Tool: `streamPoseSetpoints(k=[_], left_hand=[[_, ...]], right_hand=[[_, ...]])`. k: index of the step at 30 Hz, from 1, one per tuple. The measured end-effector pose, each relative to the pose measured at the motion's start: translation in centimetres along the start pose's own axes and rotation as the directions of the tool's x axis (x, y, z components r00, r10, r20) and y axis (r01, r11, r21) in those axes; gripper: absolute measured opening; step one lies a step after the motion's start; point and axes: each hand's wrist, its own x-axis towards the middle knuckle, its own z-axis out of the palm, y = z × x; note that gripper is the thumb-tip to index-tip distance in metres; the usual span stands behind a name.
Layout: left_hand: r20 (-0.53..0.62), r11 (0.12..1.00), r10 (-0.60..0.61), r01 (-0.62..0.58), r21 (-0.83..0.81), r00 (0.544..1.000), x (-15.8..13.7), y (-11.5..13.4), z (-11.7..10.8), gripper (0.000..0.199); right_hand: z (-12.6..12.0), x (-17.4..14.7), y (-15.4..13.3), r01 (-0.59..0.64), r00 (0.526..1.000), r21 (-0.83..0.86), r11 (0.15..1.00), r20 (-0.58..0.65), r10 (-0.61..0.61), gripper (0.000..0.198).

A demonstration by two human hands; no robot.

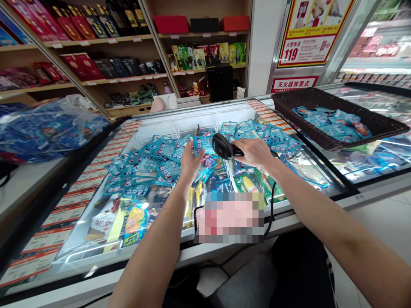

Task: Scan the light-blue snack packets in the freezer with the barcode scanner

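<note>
My left hand (192, 161) pinches a small blue packet (201, 144) upright above the glass top of a chest freezer. Wrapped round the handle of a black barcode scanner (222, 146) is my right hand (252, 152); the scanner's head points left toward the packet, a short gap away. Many similar blue packets (160, 160) lie spread over the freezer lid on both sides of my hands. A black cable (272, 201) hangs down below my right forearm. The packet's lower edge is partly hidden by my fingers.
Right of me a brown basket (340, 139) holds more blue packets. A clear plastic bag (48, 128) full of blue packages sits at the left. A blurred-out rectangle (231, 218) covers something on the front edge. Stocked shelves (135, 39) stand behind the freezer.
</note>
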Motion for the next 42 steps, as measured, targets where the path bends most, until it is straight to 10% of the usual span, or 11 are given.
streamPoseSetpoints(k=[42], left_hand=[[0.019,0.998,-0.031,0.032,-0.062,0.999,0.2,-0.2,0.1,0.030]], right_hand=[[0.7,-0.5,0.8,0.002,1.000,0.021,1.000,-0.002,-0.002,0.033]])
